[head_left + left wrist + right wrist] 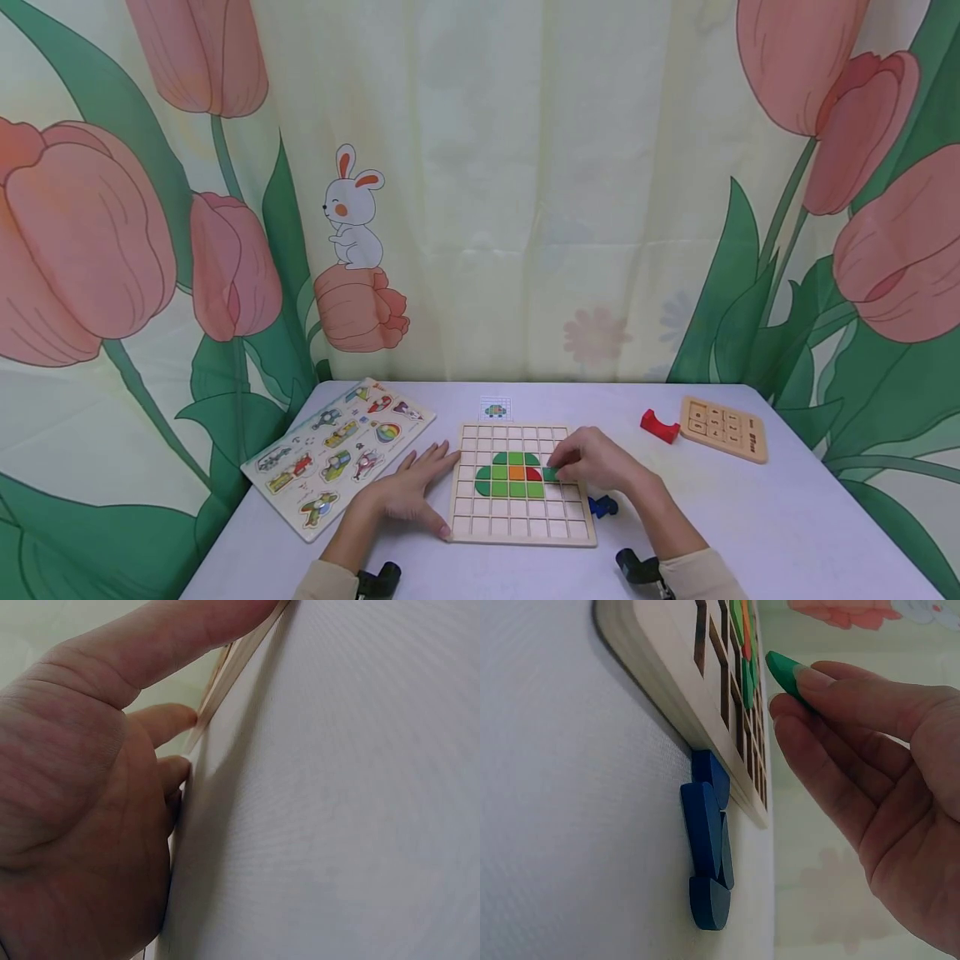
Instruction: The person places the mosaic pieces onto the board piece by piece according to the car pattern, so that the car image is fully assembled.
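Note:
A wooden grid board [491, 530] lies on the table, with green tiles [498, 481], an orange tile [517, 472] and a red tile [533, 474] set in its middle cells. My left hand [405, 490] rests along the board's left side, fingers extended, the thumb touching the near left corner. Over the right part of the grid, my right hand [596, 460] pinches a small dark green block [781, 669] between thumb and fingertips. In the right wrist view the block is held above the board surface. Several blue blocks [702, 832] lie against the board's right edge.
Behind the board lies a small pattern card [496, 408]. A picture puzzle board [337, 454] sits at the left. Toward the back right are a red arch block [659, 427] and a wooden number board [723, 428]. A tulip-print curtain [480, 208] hangs behind the table.

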Tool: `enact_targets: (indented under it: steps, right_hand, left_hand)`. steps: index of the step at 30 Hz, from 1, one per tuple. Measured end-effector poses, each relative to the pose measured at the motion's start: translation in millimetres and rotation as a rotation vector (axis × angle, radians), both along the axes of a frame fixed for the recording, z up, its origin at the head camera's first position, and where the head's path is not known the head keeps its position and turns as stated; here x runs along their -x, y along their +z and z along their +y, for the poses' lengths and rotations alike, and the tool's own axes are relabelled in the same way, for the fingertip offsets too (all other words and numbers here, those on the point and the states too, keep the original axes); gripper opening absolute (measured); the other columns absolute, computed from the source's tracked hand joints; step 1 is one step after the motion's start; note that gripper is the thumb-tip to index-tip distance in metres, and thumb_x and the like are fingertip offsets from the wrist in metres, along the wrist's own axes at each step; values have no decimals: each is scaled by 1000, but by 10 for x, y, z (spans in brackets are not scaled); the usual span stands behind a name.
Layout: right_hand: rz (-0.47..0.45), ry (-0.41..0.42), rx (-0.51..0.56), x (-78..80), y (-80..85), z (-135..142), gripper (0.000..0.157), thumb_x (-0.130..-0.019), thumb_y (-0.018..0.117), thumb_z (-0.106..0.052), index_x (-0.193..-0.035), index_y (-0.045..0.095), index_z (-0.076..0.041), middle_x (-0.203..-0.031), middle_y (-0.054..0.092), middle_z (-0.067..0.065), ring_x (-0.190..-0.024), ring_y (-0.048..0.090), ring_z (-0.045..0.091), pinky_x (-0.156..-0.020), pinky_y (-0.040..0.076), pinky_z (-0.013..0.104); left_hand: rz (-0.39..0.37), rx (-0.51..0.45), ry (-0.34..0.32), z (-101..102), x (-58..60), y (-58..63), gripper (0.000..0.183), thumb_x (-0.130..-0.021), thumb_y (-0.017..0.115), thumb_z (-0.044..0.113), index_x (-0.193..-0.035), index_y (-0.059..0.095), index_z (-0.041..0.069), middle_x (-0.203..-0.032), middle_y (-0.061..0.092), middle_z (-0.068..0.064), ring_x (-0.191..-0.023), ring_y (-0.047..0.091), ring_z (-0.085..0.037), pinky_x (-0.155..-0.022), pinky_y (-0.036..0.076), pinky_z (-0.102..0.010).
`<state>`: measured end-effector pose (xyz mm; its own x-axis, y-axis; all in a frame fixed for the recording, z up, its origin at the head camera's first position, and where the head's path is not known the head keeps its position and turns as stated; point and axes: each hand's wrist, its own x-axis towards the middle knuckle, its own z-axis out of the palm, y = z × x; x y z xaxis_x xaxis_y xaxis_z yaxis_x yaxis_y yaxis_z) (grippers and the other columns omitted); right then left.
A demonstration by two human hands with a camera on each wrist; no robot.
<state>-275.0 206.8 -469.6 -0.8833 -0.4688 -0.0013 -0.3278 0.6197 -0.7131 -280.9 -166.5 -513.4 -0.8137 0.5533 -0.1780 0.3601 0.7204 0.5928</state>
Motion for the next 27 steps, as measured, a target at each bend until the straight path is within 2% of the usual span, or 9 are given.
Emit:
enact_targets:
  steps: [14, 27]
  right_hand:
    - [-60, 57, -8, -28, -27, -91, 13, -87, 81, -2, -92, 84, -13, -91, 76, -2, -83, 64, 18, -72, 61, 23]
    - [-56, 79, -49, -4, -40, -88, 13, -86, 83, -4, -93, 83, -14, -90, 76, -3, -80, 63, 16, -71, 58, 21]
  left_hand:
    - [-15, -15, 5, 14, -2, 7, 126, -62, 92, 60, -166, 28, 28, -176, 12, -8, -164, 3, -33, -130, -2, -62]
    - [-6, -12, 2, 3, -2, 7, 126, -62, 92, 60, -166, 28, 27, -176, 13, -9, -164, 4, -34, -130, -1, -63]
